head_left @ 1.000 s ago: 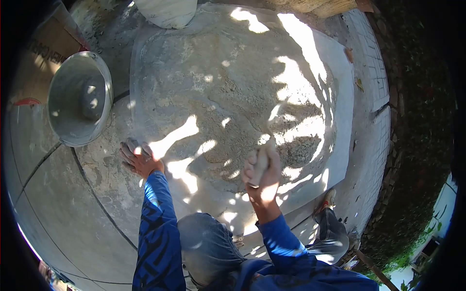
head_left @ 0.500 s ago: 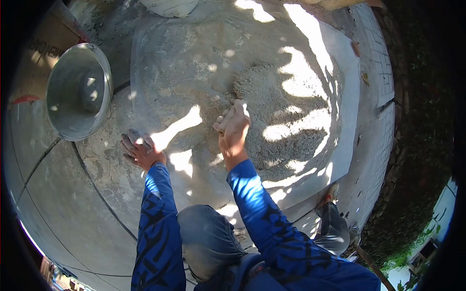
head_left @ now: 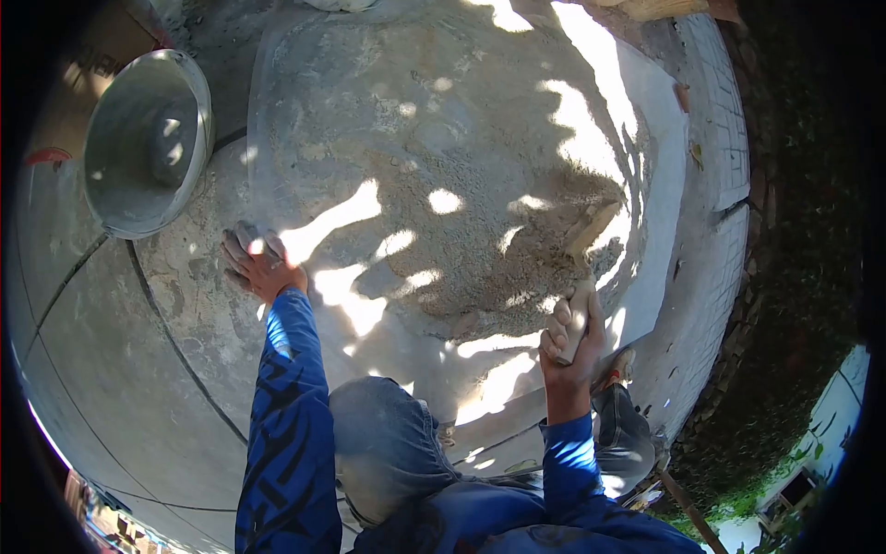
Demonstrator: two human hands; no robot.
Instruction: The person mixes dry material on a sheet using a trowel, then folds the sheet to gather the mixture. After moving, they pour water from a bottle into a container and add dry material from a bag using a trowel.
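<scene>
My right hand (head_left: 574,337) is wrapped round the handle of a trowel (head_left: 579,314) at the right of the view. The trowel's mortar-smeared blade points away from me and rests in grey, wet-looking mortar (head_left: 461,249) spread over a pale sheet. Out to the left, my left hand (head_left: 260,262) presses on the dusty ground by the sheet's left edge. Its fingers are stretched out and nothing is in them. Grey dust coats the fingers of both hands.
A grey bucket (head_left: 148,143) tilts toward me at the upper left, beside a cardboard box (head_left: 69,111). Dark lines (head_left: 180,346) cross the concrete at left. White paving (head_left: 715,111) and a dark planted strip (head_left: 784,277) border the right side.
My right hand has swung right and back toward me with the trowel, whose blade now shows. The mortar heap at right is spread wider and flatter. My left hand stays nearly in place.
</scene>
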